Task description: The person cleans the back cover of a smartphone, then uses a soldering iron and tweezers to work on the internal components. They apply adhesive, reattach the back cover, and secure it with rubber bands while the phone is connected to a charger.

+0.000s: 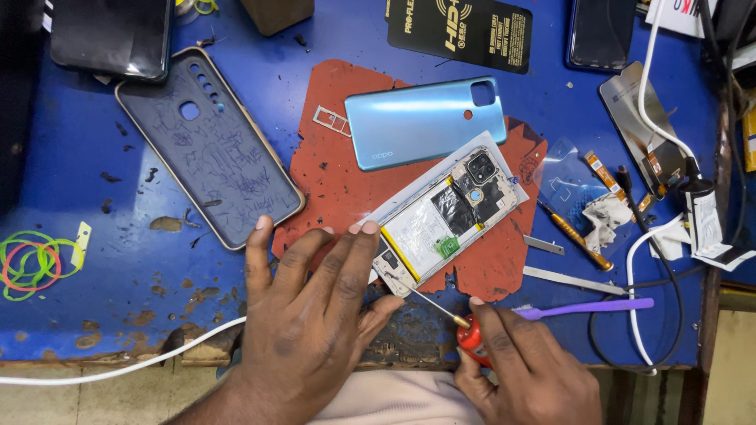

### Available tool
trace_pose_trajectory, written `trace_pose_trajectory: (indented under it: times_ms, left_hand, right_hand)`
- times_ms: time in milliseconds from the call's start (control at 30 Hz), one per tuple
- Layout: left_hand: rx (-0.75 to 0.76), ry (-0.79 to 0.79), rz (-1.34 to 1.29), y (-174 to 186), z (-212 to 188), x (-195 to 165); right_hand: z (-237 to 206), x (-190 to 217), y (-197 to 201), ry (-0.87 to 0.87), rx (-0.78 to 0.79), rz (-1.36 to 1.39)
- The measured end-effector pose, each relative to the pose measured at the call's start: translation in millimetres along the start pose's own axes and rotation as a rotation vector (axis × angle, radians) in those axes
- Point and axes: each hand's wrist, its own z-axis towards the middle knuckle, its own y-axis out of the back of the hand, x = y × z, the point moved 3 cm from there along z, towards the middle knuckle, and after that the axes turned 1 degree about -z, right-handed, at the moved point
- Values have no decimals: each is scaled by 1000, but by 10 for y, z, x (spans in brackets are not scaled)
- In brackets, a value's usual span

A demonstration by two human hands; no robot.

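An opened phone [445,216] lies face down on a red mat [331,169], its battery and camera module exposed. My left hand [311,315] rests flat on the mat, fingertips pressing the phone's lower end. My right hand [524,370] grips a red-handled screwdriver [470,334]; its thin shaft points up-left, and the tip touches the phone's bottom corner. The phone's light-blue back cover [425,122] lies just beyond it on the mat.
A grey phone case [209,149] lies left of the mat, a SIM tray [331,120] on it. Metal tweezers [575,281], a purple brush [587,308], an orange screwdriver [579,236], white cables [654,102], rubber bands [31,260] and other phones crowd the blue bench [79,189].
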Motion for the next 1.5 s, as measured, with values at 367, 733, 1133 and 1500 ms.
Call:
trace_pose_trajectory:
  times_ms: [367, 733, 1133, 1500]
  left_hand:
    - [25, -1, -14, -12, 9, 1]
    - [-3, 33, -28, -10, -19, 14]
    - [-159, -214, 1, 117, -60, 6]
    - [-149, -494, 191, 233, -40, 105]
  right_hand:
    - [90, 128, -10, -2, 49, 21]
    - [320, 236, 70, -14, 63, 16]
    - [325, -68, 317, 93, 53, 263]
    - [112, -268, 51, 109, 504, 615]
